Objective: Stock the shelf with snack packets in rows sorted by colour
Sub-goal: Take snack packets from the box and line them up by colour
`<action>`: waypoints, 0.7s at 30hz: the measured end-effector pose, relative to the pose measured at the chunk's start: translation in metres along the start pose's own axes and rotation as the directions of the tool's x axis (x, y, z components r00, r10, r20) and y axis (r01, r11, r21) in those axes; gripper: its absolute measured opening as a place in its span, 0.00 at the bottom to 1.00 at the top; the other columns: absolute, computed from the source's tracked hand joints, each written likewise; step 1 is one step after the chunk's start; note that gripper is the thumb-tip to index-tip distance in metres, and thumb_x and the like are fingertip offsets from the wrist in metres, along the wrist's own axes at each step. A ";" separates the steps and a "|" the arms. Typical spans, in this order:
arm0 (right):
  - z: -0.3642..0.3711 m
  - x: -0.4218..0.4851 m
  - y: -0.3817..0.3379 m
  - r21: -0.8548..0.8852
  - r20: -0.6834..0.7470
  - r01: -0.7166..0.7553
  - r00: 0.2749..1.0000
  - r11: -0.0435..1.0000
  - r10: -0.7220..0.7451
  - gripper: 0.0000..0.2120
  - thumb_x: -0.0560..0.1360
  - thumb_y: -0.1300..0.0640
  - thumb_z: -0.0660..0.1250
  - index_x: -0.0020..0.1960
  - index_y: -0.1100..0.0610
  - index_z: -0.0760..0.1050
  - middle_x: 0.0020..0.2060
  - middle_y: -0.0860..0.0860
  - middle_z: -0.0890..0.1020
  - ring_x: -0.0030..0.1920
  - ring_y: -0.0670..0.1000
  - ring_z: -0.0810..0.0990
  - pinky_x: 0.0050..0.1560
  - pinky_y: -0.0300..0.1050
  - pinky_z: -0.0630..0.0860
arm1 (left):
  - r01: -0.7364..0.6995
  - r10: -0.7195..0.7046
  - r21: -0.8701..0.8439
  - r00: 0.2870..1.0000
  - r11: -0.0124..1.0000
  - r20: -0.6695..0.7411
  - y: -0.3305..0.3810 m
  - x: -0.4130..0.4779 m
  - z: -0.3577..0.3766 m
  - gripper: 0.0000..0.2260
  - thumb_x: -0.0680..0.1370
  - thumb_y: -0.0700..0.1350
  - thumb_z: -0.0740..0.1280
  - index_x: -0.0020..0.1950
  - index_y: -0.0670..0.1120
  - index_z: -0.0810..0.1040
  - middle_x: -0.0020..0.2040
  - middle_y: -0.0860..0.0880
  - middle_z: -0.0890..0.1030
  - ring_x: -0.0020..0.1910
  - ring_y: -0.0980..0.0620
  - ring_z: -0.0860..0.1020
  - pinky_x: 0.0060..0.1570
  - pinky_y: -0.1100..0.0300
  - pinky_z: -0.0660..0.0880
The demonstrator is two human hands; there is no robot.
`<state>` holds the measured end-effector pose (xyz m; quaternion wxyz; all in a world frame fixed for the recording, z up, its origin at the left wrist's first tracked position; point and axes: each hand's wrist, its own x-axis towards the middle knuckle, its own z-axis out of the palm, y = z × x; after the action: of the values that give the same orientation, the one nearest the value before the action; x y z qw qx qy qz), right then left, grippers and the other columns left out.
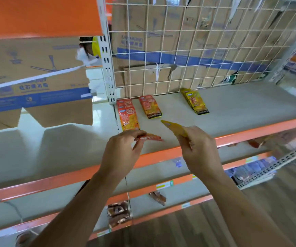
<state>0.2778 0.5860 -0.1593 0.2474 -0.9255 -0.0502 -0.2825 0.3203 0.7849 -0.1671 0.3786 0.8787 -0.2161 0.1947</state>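
Note:
My left hand (124,150) pinches a red snack packet (151,137) edge-on above the front of the shelf (232,111). My right hand (199,148) grips a yellow snack packet (174,128), tilted up to the left. On the shelf lie three rows of packets: an orange-red row (127,115) at the far left, a second red-orange row (150,106) beside it, and a yellow row (195,101) further right. Both hands hover just in front of the rows.
A white wire grid (206,43) backs the shelf, with cardboard boxes (33,73) behind and to the left. An orange front rail (161,154) edges the shelf. Lower shelves hold brown packets (119,213) and blue goods (250,169). A white upright post (108,68) stands at the left.

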 end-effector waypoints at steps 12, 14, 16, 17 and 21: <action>0.006 0.039 0.049 0.215 0.061 -0.209 0.978 0.954 0.201 0.08 0.75 0.61 0.65 0.37 0.61 0.72 0.29 0.50 0.73 0.32 0.50 0.68 0.35 0.41 0.70 | 0.118 -0.117 0.005 0.974 0.993 0.196 0.005 0.056 0.037 0.14 0.72 0.39 0.75 0.31 0.49 0.74 0.26 0.62 0.69 0.29 0.70 0.73 0.29 0.74 0.66; 0.007 0.048 0.055 0.262 0.115 -0.266 0.963 0.928 0.244 0.09 0.73 0.58 0.63 0.38 0.62 0.73 0.29 0.53 0.75 0.33 0.55 0.72 0.35 0.51 0.73 | 0.114 -0.108 -0.011 0.965 0.993 0.240 0.003 0.067 0.043 0.03 0.72 0.39 0.75 0.40 0.40 0.83 0.29 0.63 0.71 0.32 0.71 0.74 0.31 0.75 0.67; 0.009 0.056 0.060 0.303 0.146 -0.316 0.948 0.899 0.284 0.09 0.73 0.60 0.65 0.35 0.59 0.72 0.27 0.49 0.72 0.30 0.49 0.72 0.35 0.48 0.74 | 0.096 -0.090 -0.009 0.955 0.995 0.282 -0.001 0.077 0.048 0.05 0.72 0.41 0.75 0.44 0.39 0.84 0.30 0.62 0.73 0.32 0.69 0.75 0.32 0.74 0.67; 0.010 0.060 0.062 0.298 0.148 -0.330 0.943 0.896 0.298 0.12 0.73 0.62 0.66 0.33 0.55 0.70 0.25 0.46 0.70 0.29 0.45 0.71 0.34 0.41 0.71 | 0.101 -0.093 -0.012 0.950 0.995 0.297 -0.003 0.081 0.050 0.05 0.72 0.41 0.74 0.45 0.40 0.84 0.31 0.60 0.74 0.32 0.67 0.75 0.32 0.74 0.67; 0.021 0.071 0.074 0.331 0.189 -0.396 0.917 0.856 0.351 0.11 0.73 0.64 0.69 0.35 0.54 0.72 0.26 0.43 0.70 0.28 0.39 0.71 0.30 0.31 0.65 | 0.215 -0.177 -0.084 0.929 0.973 0.324 -0.011 0.090 0.059 0.03 0.74 0.42 0.73 0.47 0.45 0.84 0.36 0.55 0.81 0.37 0.60 0.78 0.35 0.68 0.70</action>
<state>0.3652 0.5282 -0.1674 0.4606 -0.8711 0.0641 -0.1577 0.4116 0.7270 -0.1651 0.4079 0.8918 -0.1958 0.0004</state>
